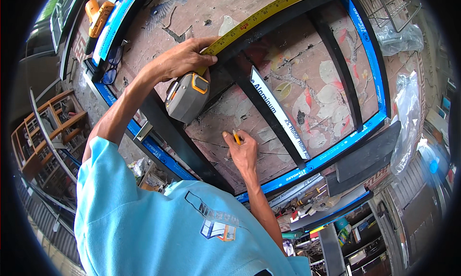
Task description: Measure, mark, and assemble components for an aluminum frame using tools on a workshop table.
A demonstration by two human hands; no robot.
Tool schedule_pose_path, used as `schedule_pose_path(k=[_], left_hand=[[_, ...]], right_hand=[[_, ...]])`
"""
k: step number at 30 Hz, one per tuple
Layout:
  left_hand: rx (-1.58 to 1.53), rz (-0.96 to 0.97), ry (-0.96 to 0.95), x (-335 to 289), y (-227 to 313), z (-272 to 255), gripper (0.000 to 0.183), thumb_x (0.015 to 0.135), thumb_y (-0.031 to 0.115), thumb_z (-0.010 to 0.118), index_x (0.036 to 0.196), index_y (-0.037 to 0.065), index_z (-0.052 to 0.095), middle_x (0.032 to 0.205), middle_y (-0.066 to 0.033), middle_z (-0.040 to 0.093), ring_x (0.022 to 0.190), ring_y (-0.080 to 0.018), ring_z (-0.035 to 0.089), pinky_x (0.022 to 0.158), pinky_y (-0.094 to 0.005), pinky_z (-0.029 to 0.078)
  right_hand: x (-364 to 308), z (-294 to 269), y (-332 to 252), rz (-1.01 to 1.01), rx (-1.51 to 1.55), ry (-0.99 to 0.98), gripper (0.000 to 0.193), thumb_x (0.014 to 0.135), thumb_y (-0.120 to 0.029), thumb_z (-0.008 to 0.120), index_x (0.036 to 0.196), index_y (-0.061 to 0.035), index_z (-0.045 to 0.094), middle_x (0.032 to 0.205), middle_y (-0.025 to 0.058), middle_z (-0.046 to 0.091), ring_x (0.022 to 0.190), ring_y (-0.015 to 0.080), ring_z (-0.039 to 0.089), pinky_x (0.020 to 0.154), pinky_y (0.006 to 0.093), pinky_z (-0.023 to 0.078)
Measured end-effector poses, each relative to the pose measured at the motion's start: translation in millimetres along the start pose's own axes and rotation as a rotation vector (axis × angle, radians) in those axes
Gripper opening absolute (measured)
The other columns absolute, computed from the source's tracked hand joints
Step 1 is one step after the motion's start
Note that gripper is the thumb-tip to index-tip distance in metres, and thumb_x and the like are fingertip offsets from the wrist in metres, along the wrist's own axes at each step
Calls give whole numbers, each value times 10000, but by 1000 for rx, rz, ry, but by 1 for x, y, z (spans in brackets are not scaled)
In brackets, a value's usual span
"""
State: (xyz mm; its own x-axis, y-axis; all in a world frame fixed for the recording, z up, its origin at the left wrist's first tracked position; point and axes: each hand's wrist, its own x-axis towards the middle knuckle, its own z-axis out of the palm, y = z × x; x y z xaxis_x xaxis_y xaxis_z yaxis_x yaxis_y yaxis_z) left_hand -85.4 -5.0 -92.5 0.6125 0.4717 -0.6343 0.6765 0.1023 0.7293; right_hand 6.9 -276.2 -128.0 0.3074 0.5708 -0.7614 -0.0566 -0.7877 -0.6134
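My left hand (188, 58) is closed on a tape measure, its thumb and fingers at the yellow blade (254, 22) close to the case. The grey case (188, 101) hangs just below that hand. The blade runs to the upper right along the black top bar of a metal frame (375, 67), partly covered in blue film. Lower down, my right hand (243, 153) grips a yellow pencil (236, 137) over the patterned board inside the frame. Black crossbars (338, 60) span the frame, and one carries a white film strip (283, 113).
An orange cordless drill (98, 19) and glasses (111, 67) lie at the upper left. A wooden rack (48, 125) stands at the left. Dark flat panels (367, 153), clear plastic (406, 117) and a wire rack (394, 12) are at the right. Tools (309, 199) crowd a bench below.
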Motion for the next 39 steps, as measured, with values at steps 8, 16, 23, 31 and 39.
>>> schedule_pose_path(k=[8, 16, 23, 31, 39], left_hand=[[24, -30, -4, 1, 6, -2, 527, 878, 241, 561, 1374, 112, 437, 1226, -232, 564, 961, -218, 632, 905, -344, 498], [34, 106, 2, 6, -14, -8, 578, 849, 212, 600, 1374, 51, 418, 1223, -174, 562, 1009, -200, 582, 913, -300, 454], [77, 405, -162, 23, -3, 3, 546, 805, 167, 628, 1291, -29, 476, 1164, -98, 594, 1061, -182, 524, 956, -316, 391], [111, 351, 405, -67, 35, 48, 358, 971, 331, 470, 1176, 41, 515, 652, -63, 582, 569, -134, 597, 524, -273, 468], [86, 112, 91, -137, 57, 226, 330, 951, 353, 513, 1026, 35, 566, 742, -5, 550, 653, -75, 467, 585, -259, 423]], right_hand=[[2, 0, 0, 2, -9, 17, 348, 823, -313, 689, 695, -2, 598, 462, 89, 544, 427, 170, 570, 461, 313, 429], [0, 0, -9, -32, 16, -9, 330, 814, -288, 678, 698, 12, 604, 458, 93, 546, 409, 173, 550, 442, 324, 429], [-31, -30, 14, -172, -279, -6, 402, 798, -389, 655, 862, 6, 678, 649, 190, 637, 609, 293, 645, 566, 389, 493], [-169, -60, 140, -588, -662, -157, 503, 723, -536, 663, 977, -102, 685, 869, 117, 668, 814, 322, 652, 680, 437, 507], [-181, -31, 168, -864, -654, -169, 240, 784, -304, 664, 769, -66, 685, 744, 125, 618, 673, 310, 645, 592, 431, 508]])
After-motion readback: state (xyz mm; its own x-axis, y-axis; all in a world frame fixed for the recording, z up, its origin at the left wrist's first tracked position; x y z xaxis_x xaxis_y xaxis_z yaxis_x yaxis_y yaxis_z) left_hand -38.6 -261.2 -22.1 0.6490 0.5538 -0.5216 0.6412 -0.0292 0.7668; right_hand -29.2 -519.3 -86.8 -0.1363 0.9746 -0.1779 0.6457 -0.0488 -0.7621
